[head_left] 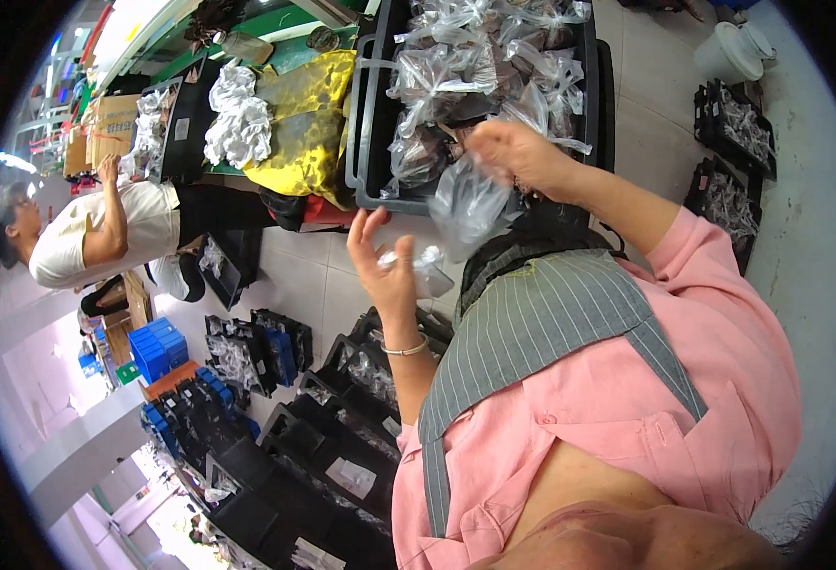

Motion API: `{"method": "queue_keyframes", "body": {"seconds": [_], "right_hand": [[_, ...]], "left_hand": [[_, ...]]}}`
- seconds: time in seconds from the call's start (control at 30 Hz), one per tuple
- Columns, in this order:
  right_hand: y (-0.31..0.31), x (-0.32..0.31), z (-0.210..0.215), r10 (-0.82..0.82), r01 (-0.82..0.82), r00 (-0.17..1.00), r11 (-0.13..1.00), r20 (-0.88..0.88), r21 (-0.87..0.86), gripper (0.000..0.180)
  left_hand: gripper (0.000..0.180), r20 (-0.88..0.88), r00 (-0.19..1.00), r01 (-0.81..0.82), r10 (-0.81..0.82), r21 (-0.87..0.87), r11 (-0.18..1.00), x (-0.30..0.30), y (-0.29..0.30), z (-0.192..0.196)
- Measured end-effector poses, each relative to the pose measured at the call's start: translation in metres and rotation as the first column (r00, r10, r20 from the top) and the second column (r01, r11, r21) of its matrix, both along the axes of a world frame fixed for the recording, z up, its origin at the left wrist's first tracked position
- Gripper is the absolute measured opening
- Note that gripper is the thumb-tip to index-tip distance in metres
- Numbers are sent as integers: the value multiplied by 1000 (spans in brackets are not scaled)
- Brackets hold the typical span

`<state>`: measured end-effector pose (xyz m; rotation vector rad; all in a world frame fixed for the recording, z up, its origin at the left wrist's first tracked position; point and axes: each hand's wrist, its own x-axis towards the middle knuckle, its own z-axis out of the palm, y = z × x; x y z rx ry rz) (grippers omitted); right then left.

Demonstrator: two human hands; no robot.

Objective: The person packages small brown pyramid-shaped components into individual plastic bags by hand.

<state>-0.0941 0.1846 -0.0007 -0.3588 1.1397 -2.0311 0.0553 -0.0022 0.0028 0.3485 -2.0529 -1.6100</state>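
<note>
Clear bag [472,211] hanging from R hand [522,160] is motion-blurred; contents, if any, can't be told. Small whitish plastic item [431,273] by L hand [385,271]: partly hidden by it, kind unclear, can't tell if gripped. Black crate [376,142]: far end cut off by top edge, bottom hidden under tied bags [432,81]; their dark contents too obscured to ID. Co-worker's hand [108,171]: too small to tell what fingers touch. Stacked crates [332,454], lower L, cut off by bottom edge; labels too small to read. Wearer's head also cut off there.
</note>
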Motion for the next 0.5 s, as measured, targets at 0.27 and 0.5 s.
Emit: {"method": "queue_keyframes", "body": {"seconds": [0.27,0.5], "right_hand": [[-47,-44,-1,223,136,468,938,-855,319,17],[-36,-42,-43,823,488,-64,520,-565,701,60]], "left_hand": [[17,261,963,165,-68,-373,913,-13,7,-4],[12,194,973,-103,127,-128,986,-1,3,-16]]}}
